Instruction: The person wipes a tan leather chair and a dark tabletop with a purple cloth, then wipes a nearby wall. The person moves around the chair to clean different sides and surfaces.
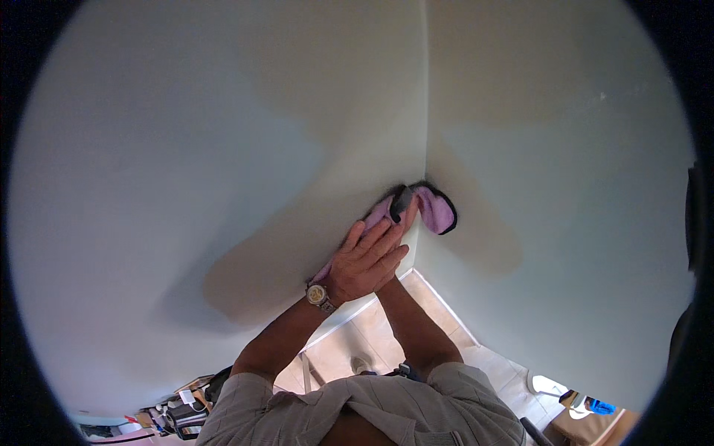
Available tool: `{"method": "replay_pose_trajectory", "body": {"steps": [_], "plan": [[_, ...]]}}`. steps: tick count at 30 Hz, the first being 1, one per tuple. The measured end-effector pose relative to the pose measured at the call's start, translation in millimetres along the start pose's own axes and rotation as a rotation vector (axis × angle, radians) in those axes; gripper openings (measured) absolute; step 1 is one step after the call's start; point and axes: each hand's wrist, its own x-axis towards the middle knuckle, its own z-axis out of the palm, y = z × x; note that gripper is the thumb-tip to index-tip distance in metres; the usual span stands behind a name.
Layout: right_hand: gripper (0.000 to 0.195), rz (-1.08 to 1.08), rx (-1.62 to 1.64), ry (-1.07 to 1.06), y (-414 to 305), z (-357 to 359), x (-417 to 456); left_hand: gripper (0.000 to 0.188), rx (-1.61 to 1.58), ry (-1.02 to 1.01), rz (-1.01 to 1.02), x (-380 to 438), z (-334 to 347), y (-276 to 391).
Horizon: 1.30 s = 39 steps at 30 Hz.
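A pink cloth with a black edge (438,211) lies against the pale walls at their vertical corner. Part of it stretches down to the left along the left wall. My left hand (368,261), with a metal wristwatch (320,296) on the wrist, rests spread over the cloth and over my right hand. My right hand (411,214) is mostly hidden beneath it; some fingers show near the corner, against the cloth. A grey or dark flat piece (403,202) shows at the fingertips; what it is cannot be told.
The left wall (139,167) and right wall (530,195) meet in front of me. Below are floor tiles (379,329) and my shoe (361,365). Cluttered items (181,412) stand at the lower left. A white object and a blue item (602,407) are at the lower right.
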Motion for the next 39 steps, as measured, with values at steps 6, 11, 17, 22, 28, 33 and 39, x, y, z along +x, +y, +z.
{"method": "replay_pose_trajectory", "body": {"steps": [6, 11, 17, 22, 28, 33, 39], "plan": [[0.083, 0.302, 0.001, -0.073, 36.3, 20.9, -94.3, 0.037, -0.172, -0.233, -0.049, -59.8, 65.1, -23.0], [0.085, 0.444, 0.061, -0.12, 53.2, 23.3, -142.9, 0.037, -0.216, -0.359, -0.138, -90.1, 92.2, -21.1], [0.087, 0.364, 0.118, -0.133, 35.4, 14.1, -119.1, 0.037, -0.167, -0.273, -0.227, -66.4, 54.8, 2.2], [0.089, 0.174, 0.163, -0.048, -2.6, -7.4, -48.8, 0.038, -0.127, -0.064, -0.255, -36.5, 15.8, 29.9], [0.087, -0.094, 0.263, 0.054, -75.4, -44.8, 31.2, 0.045, 0.101, 0.171, -0.297, -3.4, -27.3, 86.6], [0.062, -0.486, 0.389, -0.069, -91.4, -65.2, 80.3, 0.049, 0.304, 0.447, -0.345, 35.5, -80.1, 129.9], [0.043, -0.805, 0.695, -0.235, -172.8, -133.4, 178.1, 0.064, 0.286, 0.756, -0.426, 83.1, -111.6, 183.5]]}}
